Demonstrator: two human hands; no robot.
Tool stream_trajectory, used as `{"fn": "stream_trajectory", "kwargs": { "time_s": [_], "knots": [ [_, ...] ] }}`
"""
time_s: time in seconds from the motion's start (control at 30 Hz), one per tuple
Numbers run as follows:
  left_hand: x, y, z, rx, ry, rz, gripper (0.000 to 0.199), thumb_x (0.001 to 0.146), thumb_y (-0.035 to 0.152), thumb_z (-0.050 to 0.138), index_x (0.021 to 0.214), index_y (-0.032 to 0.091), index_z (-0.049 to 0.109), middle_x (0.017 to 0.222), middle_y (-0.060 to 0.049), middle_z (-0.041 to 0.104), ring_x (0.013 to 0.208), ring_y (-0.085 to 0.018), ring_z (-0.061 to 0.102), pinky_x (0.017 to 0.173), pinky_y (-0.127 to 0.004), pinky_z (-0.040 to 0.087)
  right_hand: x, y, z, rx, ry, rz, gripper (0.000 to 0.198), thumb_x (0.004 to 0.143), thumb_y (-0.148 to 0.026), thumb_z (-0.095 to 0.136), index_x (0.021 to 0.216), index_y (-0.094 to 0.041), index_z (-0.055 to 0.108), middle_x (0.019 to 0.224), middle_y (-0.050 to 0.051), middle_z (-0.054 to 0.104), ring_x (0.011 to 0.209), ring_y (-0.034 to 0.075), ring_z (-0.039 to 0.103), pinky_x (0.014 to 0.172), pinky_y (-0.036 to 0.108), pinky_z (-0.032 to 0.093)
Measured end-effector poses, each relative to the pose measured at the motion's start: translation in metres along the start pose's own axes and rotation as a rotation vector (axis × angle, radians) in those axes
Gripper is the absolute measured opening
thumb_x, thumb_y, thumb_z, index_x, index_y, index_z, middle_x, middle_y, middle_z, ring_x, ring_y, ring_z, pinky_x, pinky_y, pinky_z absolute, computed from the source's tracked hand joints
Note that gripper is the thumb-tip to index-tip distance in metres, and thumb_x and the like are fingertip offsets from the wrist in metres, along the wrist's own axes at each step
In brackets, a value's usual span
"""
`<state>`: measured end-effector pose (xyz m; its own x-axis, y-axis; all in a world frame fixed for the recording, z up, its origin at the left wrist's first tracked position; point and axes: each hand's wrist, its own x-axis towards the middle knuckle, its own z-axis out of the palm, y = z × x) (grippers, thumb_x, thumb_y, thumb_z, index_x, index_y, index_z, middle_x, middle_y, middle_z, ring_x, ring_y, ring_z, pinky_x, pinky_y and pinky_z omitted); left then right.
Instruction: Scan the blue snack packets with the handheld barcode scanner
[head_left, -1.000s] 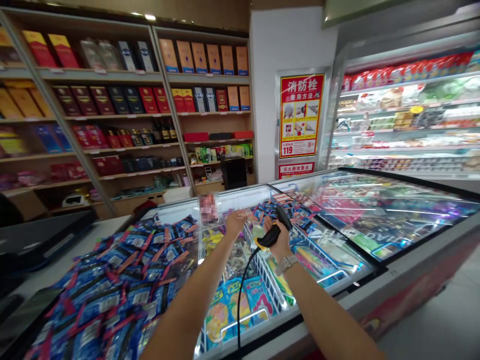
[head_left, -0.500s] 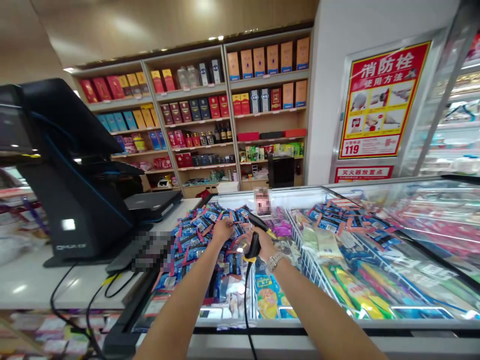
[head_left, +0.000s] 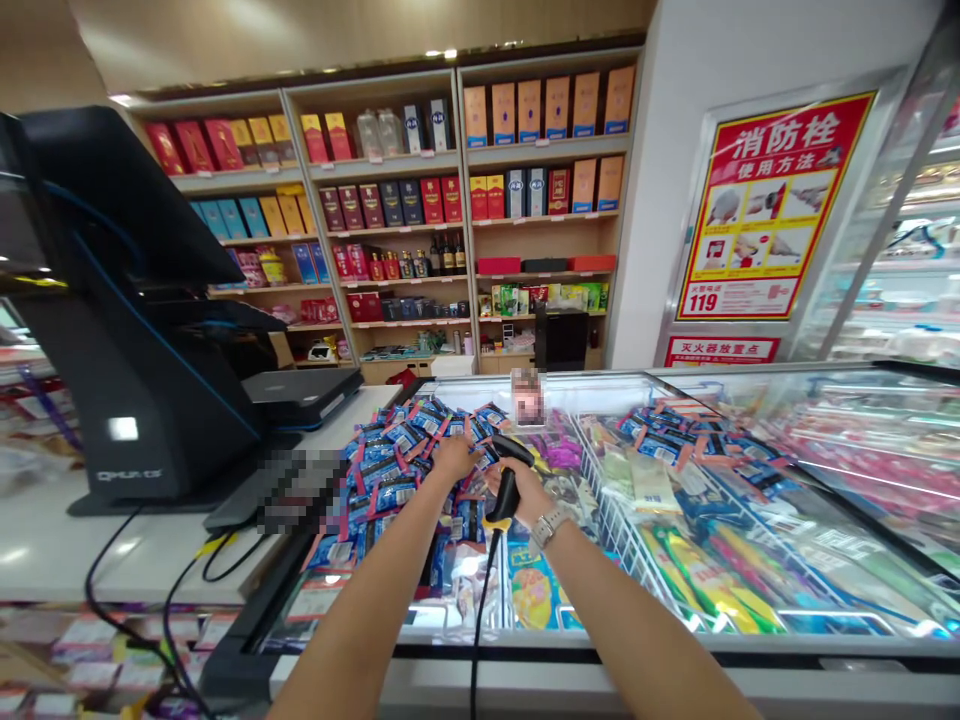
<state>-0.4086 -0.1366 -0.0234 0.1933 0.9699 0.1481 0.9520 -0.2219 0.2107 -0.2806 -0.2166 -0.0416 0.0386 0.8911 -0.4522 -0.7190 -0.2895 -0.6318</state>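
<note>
- Head view: checkout terminal (head_left: 127, 330) stands on the counter (head_left: 60, 545) at left
- left hand (head_left: 455, 457) rests fingers-spread on the blue packets (head_left: 397, 470) heaped on the freezer (head_left: 750, 640)
- right hand (head_left: 525, 492) grips the scanner (head_left: 507, 482), aimed at the heap; many packets apparently left to scan

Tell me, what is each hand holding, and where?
The right hand grips a barcode scanner by its handle; the left hand rests on blue packets, gripping nothing visible.

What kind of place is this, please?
Most likely a small shop, at the checkout. The right hand holds a black corded barcode scanner over a glass-topped chest freezer of coloured packets, a black till terminal stands on the counter, and wooden wall shelves carry boxed goods.
</note>
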Motion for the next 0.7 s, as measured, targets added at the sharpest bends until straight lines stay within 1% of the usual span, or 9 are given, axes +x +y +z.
{"fn": "stream_trajectory", "kwargs": {
  "time_s": [0.07, 0.13, 0.23, 0.33, 0.4, 0.43, 0.53, 0.6, 0.7],
  "knots": [
    [0.000, 0.005, 0.000, -0.115, -0.029, -0.010, 0.029, 0.085, 0.043, 0.061, 0.095, 0.017, 0.069, 0.106, -0.014, 0.071, 0.108, -0.031, 0.063, 0.089, -0.037, 0.047, -0.003, 0.001, 0.000, 0.005, 0.010, -0.032, 0.015, 0.078, -0.018, 0.064, 0.064, -0.017, 0.058, 0.050, 0.002, 0.060, 0.053, 0.016, 0.064, 0.055, 0.025, 0.052],
    [0.000, 0.013, 0.001, -0.312, -0.014, -0.002, 0.023, 0.080, 0.038, 0.068, 0.091, 0.017, 0.067, 0.093, -0.010, 0.073, 0.097, -0.027, 0.067, 0.082, -0.032, 0.049, -0.006, 0.001, -0.002, 0.015, 0.029, -0.100, 0.014, 0.074, -0.016, 0.068, 0.064, -0.017, 0.058, 0.049, 0.001, 0.059, 0.051, 0.016, 0.063, 0.053, 0.025, 0.052],
    [-0.001, 0.030, 0.003, -0.686, 0.034, -0.072, 0.032, 0.069, 0.030, 0.080, 0.093, 0.017, 0.063, 0.078, -0.004, 0.070, 0.080, -0.022, 0.068, 0.071, -0.028, 0.051, -0.009, -0.005, -0.009, 0.057, 0.047, -0.237, 0.013, 0.068, -0.013, 0.071, 0.066, -0.018, 0.059, 0.051, 0.000, 0.061, 0.053, 0.016, 0.064, 0.054, 0.026, 0.054],
    [-0.005, 0.052, 0.011, -1.137, -0.064, -0.251, 0.040, 0.060, 0.023, 0.086, 0.090, 0.016, 0.062, 0.062, -0.001, 0.065, 0.063, -0.019, 0.067, 0.065, -0.029, 0.054, -0.012, -0.020, -0.023, 0.071, 0.076, -0.350, 0.014, 0.066, -0.014, 0.073, 0.070, -0.018, 0.060, 0.054, 0.000, 0.065, 0.054, 0.016, 0.065, 0.055, 0.026, 0.056],
    [-0.008, 0.067, 0.020, -1.345, -0.139, -0.297, 0.034, 0.057, 0.020, 0.088, 0.079, 0.014, 0.062, 0.059, -0.001, 0.063, 0.061, -0.017, 0.067, 0.068, -0.030, 0.056, -0.015, -0.035, -0.037, 0.052, 0.099, -0.394, 0.016, 0.065, -0.017, 0.074, 0.070, -0.018, 0.060, 0.052, 0.000, 0.063, 0.051, 0.015, 0.063, 0.053, 0.026, 0.056],
    [-0.009, 0.073, 0.025, -1.413, -0.146, -0.295, 0.032, 0.056, 0.018, 0.088, 0.071, 0.013, 0.061, 0.058, 0.000, 0.062, 0.062, -0.016, 0.067, 0.070, -0.031, 0.057, -0.017, -0.043, -0.045, 0.032, 0.107, -0.407, 0.017, 0.065, -0.018, 0.075, 0.069, -0.018, 0.059, 0.049, -0.002, 0.061, 0.048, 0.014, 0.061, 0.049, 0.025, 0.054],
    [-0.010, 0.088, 0.039, -1.565, -0.040, -0.279, 0.033, 0.056, 0.018, 0.088, 0.058, 0.014, 0.055, 0.054, 0.003, 0.055, 0.061, -0.013, 0.065, 0.076, -0.032, 0.058, -0.026, -0.067, -0.069, -0.086, 0.087, -0.407, 0.018, 0.065, -0.021, 0.075, 0.063, -0.018, 0.057, 0.043, -0.003, 0.054, 0.038, 0.012, 0.050, 0.039, 0.024, 0.043],
    [-0.008, 0.093, 0.047, -1.629, 0.063, -0.293, 0.033, 0.057, 0.019, 0.086, 0.054, 0.015, 0.054, 0.050, 0.006, 0.050, 0.058, -0.011, 0.061, 0.077, -0.032, 0.058, -0.033, -0.079, -0.083, -0.215, 0.032, -0.413, 0.016, 0.065, -0.022, 0.073, 0.060, -0.018, 0.058, 0.045, -0.001, 0.056, 0.037, 0.011, 0.047, 0.038, 0.024, 0.038],
    [-0.004, 0.094, 0.057, -1.637, 0.189, -0.306, 0.029, 0.058, 0.021, 0.083, 0.053, 0.015, 0.056, 0.046, 0.007, 0.046, 0.054, -0.010, 0.057, 0.075, -0.034, 0.059, -0.046, -0.090, -0.096, -0.463, -0.054, -0.472, 0.016, 0.065, -0.024, 0.069, 0.055, -0.017, 0.060, 0.047, 0.003, 0.060, 0.037, 0.011, 0.047, 0.040, 0.026, 0.036]
  ]
}}
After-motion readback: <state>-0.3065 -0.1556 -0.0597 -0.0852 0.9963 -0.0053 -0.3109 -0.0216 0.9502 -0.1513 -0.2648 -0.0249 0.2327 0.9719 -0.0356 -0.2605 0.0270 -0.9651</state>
